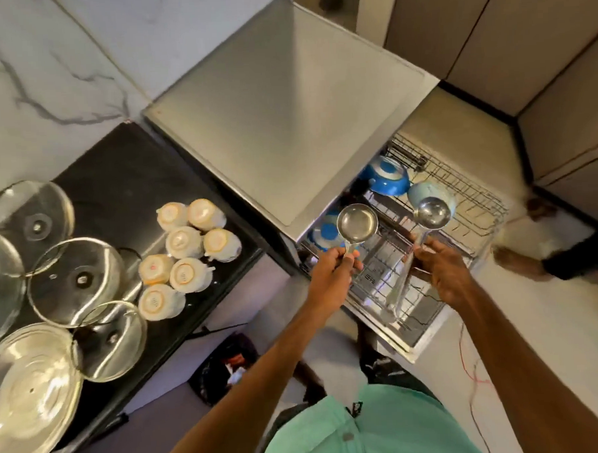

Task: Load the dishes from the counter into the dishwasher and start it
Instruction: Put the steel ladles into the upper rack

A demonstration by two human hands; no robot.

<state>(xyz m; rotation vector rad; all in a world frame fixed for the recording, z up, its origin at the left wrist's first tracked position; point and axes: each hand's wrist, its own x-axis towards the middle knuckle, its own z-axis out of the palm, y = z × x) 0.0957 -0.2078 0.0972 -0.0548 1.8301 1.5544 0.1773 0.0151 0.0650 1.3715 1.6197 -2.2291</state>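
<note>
Several glass lids lie overlapping at the far left of the black counter. One steel lid sits at the near-left corner, touching the glass ones.

Seven pale cups stand upside down in a loose cluster just right of the lids, on the same counter and well apart from the dishwasher racks.

A dark bag rests on the floor below the counter's edge.

Dishwasher: steel top, standing directly beside the counter. Its wire racks are drawn out toward the person.

Left hand: fingers curled round the short handle of a small steel scoop, grasping it. The scoop's round bowl faces up and is held above the lower rack, not touching it. A blue dish sits in the rack just behind the scoop.

Right hand: fingers closed on the long handle of a steel ladle, grasping it. The ladle's bowl is raised over the racks, near the scoop but apart from it.

A blue bowl and a pale blue bowl sit side by side in the upper rack, behind the ladle.

Far right: another person's feet on the pale floor, blurred.
</note>
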